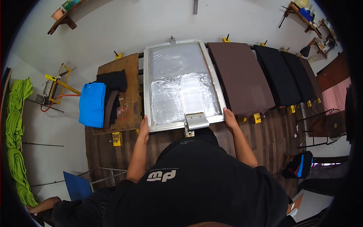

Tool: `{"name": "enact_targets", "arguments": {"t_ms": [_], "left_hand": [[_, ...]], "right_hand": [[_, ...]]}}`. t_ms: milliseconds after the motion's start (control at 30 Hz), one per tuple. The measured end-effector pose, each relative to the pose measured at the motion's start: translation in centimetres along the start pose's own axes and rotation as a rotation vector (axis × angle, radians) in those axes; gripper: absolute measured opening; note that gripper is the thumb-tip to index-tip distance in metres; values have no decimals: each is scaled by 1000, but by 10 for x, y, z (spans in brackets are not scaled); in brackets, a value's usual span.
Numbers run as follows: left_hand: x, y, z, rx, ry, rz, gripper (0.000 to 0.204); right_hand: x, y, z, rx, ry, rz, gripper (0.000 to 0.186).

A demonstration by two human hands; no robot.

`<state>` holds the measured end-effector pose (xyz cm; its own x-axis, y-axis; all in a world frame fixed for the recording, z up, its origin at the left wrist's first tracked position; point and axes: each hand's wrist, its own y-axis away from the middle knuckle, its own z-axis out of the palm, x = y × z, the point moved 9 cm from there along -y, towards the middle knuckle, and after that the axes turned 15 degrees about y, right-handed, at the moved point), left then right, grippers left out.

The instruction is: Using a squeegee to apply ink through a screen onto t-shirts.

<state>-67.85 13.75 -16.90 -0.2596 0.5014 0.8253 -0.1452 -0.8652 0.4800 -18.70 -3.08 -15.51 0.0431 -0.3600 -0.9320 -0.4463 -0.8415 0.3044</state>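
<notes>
A screen-printing frame [175, 128] with pale metal edges and a shiny, taped mesh is between my hands. It lies over the row of printing boards. My left hand [144, 128] grips its near left corner, thumb along the side. On the near right corner my right hand [229, 118] has hold of the frame, its fingers partly hidden below. A silver metal piece [197, 121] sits at the middle of the near edge. Just right of the frame, a brown cloth [242, 77] covers a board.
Blue folded cloth [92, 105] and black cloth lie on a wooden board [130, 94] at left. Black-covered boards [274, 73] stretch right. Yellow clamps [117, 139] jut out beneath. Green cloths [17, 128] line the left wall. Another person's hand [43, 206] shows lower left.
</notes>
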Motion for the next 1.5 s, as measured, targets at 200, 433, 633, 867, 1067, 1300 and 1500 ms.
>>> {"name": "enact_targets", "arguments": {"t_ms": [200,433,633,867,1067,1300,1500], "left_hand": [[-8,-4,2,13,-85,4,65],[-3,-8,-20,200,-613,109,64],[69,84,86,167,-952,738,64],[48,130,245,-713,-1156,687,81],[17,86,283,-691,-1455,560,32],[33,15,307,-720,-1526,278,42],[27,21,304,-814,-1498,276,67]], "right_hand": [[15,-5,-14,105,258,11,47],[-65,49,-23,557,956,-343,31],[-169,117,60,-108,871,-621,51],[-141,86,147,-330,1188,-863,54],[-161,52,163,-281,1390,-657,26],[-168,-28,173,-528,1483,-451,33],[-163,-21,176,-599,1496,-459,36]]}}
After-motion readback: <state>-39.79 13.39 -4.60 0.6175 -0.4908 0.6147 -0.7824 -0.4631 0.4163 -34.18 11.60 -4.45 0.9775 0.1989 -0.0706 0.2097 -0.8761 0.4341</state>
